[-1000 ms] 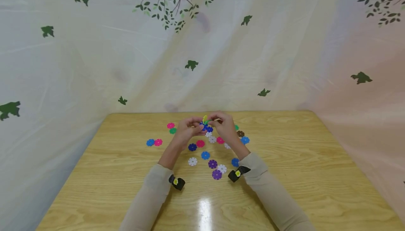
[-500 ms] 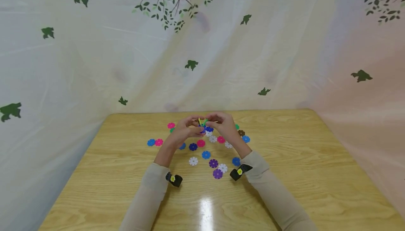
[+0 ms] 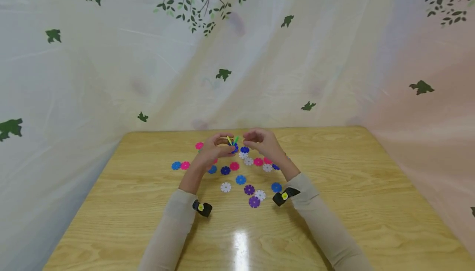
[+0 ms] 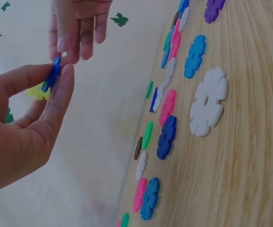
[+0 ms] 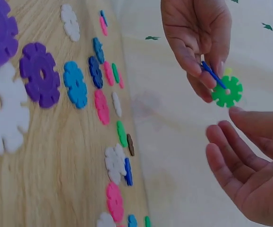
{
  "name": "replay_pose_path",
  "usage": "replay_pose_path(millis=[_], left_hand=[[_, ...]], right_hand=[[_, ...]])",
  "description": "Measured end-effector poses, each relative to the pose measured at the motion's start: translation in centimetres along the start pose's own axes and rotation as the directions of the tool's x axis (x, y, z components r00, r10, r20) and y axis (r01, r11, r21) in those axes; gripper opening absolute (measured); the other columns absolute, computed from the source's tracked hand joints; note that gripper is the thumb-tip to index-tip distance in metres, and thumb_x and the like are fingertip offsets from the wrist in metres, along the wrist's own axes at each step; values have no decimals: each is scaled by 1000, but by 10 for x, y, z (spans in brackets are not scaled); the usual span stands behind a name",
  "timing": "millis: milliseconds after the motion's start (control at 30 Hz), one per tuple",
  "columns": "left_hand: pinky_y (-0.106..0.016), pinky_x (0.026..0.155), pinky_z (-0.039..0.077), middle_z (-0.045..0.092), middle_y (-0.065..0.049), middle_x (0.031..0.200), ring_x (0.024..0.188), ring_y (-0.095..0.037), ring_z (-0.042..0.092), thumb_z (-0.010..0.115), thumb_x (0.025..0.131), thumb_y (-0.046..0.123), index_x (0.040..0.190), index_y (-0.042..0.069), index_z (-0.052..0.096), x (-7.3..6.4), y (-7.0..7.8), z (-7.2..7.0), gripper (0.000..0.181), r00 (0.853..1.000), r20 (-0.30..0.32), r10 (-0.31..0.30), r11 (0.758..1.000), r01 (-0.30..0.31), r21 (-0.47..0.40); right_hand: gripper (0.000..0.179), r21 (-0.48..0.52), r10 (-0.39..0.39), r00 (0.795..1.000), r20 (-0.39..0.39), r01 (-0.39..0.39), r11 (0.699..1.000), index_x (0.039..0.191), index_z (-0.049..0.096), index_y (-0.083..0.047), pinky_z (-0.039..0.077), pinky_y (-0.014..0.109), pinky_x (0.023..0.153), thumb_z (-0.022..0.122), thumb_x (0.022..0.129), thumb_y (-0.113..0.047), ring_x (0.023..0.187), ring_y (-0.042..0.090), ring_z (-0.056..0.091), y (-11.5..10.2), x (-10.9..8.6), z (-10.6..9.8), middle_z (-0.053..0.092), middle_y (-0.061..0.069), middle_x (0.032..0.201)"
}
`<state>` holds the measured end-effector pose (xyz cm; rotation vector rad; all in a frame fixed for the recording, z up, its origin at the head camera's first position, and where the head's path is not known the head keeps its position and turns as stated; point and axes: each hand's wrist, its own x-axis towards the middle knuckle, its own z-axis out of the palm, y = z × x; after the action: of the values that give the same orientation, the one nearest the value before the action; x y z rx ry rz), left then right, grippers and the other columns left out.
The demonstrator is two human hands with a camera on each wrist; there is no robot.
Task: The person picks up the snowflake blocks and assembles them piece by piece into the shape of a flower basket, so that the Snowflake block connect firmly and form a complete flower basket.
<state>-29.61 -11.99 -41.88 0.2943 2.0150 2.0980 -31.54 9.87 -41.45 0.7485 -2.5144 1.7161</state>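
My left hand (image 3: 211,152) pinches a blue notched plastic disc (image 4: 53,75) between thumb and fingers, raised above the table's far part. A green disc (image 5: 234,96) joins onto the blue one, and a yellow disc (image 4: 39,92) also stands up from it; together they make a V in the head view. The left fingers hide part of this joined piece. Just to the right, my right hand (image 3: 265,145) hangs apart from the discs. Nothing shows between its loosely bent fingers (image 5: 224,150), which lie near the green disc in the right wrist view.
Several loose notched discs lie across the wooden table (image 3: 148,205), among them a white one (image 3: 225,187), a purple one (image 3: 254,202) and a light blue one (image 3: 241,180). A pink disc (image 3: 185,165) lies at the left. A printed curtain (image 3: 178,81) hangs behind.
My right hand has let go of the green disc and drawn slightly right. My left hand has shifted a little left with the joined discs, turning them so the yellow and green ones appear edge-on.
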Motion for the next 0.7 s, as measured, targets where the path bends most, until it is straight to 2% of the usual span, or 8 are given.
replay_pose_path(millis=[100,167,267,367,433,533,600,700], left_hand=[[-58,103,50,56,-11,112,89,-14,67,62,95,-8,138,-4,51,0,0,-3,44,1000,-17,1,1000,-1,6],[-59,105,48,56,-9,109,91,-16,68,63,95,-6,137,-3,52,0,0,-5,43,1000,-29,-6,1000,6,2],[-60,107,46,60,-9,105,99,-28,70,63,96,-3,135,-1,52,-1,-1,-7,40,999,-45,-18,1000,18,6],[-58,108,47,64,-11,106,109,-38,68,63,97,-2,136,0,52,-1,-1,-9,40,998,-58,-25,1000,25,11],[-55,106,49,64,-14,111,109,-37,69,63,97,-2,138,1,50,0,-1,-10,43,998,-58,-21,1000,22,21],[-49,102,54,61,-18,119,103,-29,70,61,97,-5,143,1,49,0,0,-12,48,998,-59,-14,1000,16,25],[-44,98,57,59,-19,121,100,-23,69,61,97,-5,145,3,49,0,-1,-13,50,998,-57,-7,999,9,43],[-41,97,58,56,-19,121,100,-23,67,60,98,-4,145,6,52,0,-4,-15,49,999,-44,5,998,-2,66]], right_hand=[[22,-89,11,991,134,1,996,114,70,5,59,31,79,70,95,-6,91,23,71,-2,-2,-6,74,20,105],[21,-138,12,969,248,23,990,113,70,7,59,30,79,70,95,-5,92,23,71,-1,-5,-8,74,19,103],[19,-202,2,911,412,89,975,110,70,6,59,30,80,71,95,-5,89,18,70,4,-10,-10,75,15,99],[16,-219,1,845,534,137,966,107,72,2,58,27,79,73,93,-6,85,11,69,11,-19,-10,75,10,94],[16,-211,3,806,592,152,965,107,73,0,58,25,80,74,92,-5,84,8,68,16,-25,-8,76,8,95],[19,-181,-2,761,648,157,971,110,74,-1,57,24,81,75,91,-3,87,8,67,21,-33,-6,75,10,100],[23,-167,2,741,671,149,974,112,75,-2,58,24,82,75,90,-2,89,9,67,23,-37,-4,75,10,103],[26,-183,30,725,688,133,974,115,75,-6,57,24,82,76,89,-3,91,9,64,26,-41,-1,73,8,105]])
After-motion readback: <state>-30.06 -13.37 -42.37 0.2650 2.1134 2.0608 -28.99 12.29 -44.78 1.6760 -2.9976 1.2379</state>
